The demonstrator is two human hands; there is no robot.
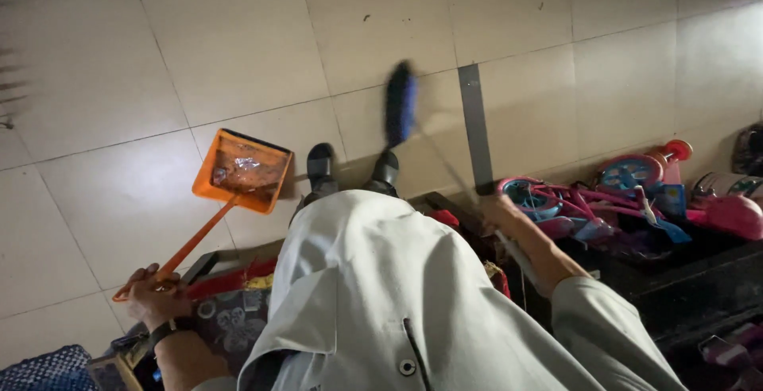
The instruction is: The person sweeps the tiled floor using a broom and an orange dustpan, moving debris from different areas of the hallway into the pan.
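The left hand is curled tight around the long orange handle of a dustpan. The pan end sits on the pale tile floor, with some shiny scraps lying in it. The right hand grips a thin broom stick, fingers wrapped round it. The blue broom head is blurry, out past the two dark shoes. Off to the right lies a pink and blue kids' bike.
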